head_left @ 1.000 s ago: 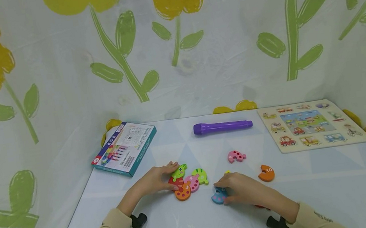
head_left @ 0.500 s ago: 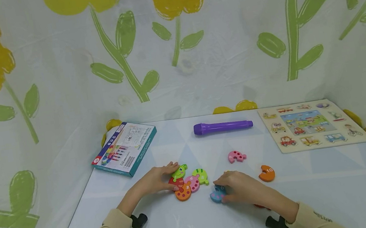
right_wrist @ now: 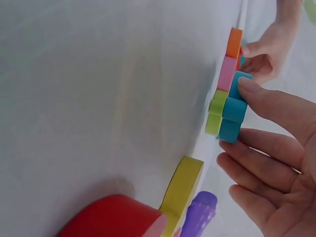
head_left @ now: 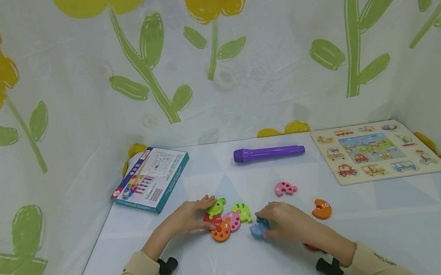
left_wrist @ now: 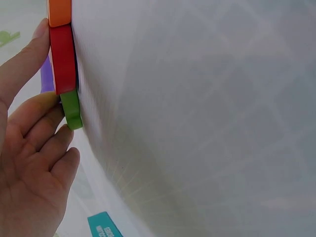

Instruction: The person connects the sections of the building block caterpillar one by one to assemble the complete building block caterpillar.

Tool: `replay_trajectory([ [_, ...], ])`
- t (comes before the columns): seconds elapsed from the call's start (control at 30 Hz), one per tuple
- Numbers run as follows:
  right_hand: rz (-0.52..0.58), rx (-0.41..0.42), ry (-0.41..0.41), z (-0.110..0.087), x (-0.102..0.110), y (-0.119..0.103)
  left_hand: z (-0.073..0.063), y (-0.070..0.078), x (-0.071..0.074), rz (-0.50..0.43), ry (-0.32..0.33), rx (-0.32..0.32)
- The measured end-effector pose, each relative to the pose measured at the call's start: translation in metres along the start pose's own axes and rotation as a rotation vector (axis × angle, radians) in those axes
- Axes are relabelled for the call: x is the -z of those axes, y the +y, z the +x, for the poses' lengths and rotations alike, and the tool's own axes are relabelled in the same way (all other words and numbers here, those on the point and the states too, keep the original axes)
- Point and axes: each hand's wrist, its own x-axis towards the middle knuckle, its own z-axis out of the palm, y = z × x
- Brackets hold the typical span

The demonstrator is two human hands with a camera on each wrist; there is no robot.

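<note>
My left hand (head_left: 187,216) holds the edge of a row of joined caterpillar puzzle pieces. Its thumb rests at the red piece (left_wrist: 63,59), and its fingers lie by the green smiling head piece (head_left: 216,208). Linked on from there are an orange piece (head_left: 220,232), a pink piece (head_left: 233,221) and a light-green piece (head_left: 242,213). My right hand (head_left: 289,222) pinches a blue spotted puzzle piece (head_left: 258,229) between thumb and fingers, just right of the row. In the right wrist view the blue piece (right_wrist: 233,110) overlaps the light-green one.
Loose pieces lie around my right hand: a pink one (head_left: 284,188), an orange one (head_left: 321,209), a red one (right_wrist: 113,217) and a yellow one (right_wrist: 182,192). Farther back are a teal-edged box (head_left: 150,179), a purple toy microphone (head_left: 267,153) and a wooden picture board (head_left: 378,150).
My right hand has shifted a little left and away from me with the blue piece, closer to the light-green piece. The left hand and the joined row have stayed put.
</note>
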Motion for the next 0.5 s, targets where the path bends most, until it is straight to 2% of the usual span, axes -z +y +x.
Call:
replay_trajectory([
  [0.27,0.009,0.020,0.034,0.0022,0.0017,-0.0023,0.0006,0.0004,-0.0001,-0.007,0.003,-0.007],
  [0.5,0.019,-0.021,0.032,0.0082,0.0008,-0.0048,-0.0007,0.0023,0.0006,-0.011,0.005,-0.004],
])
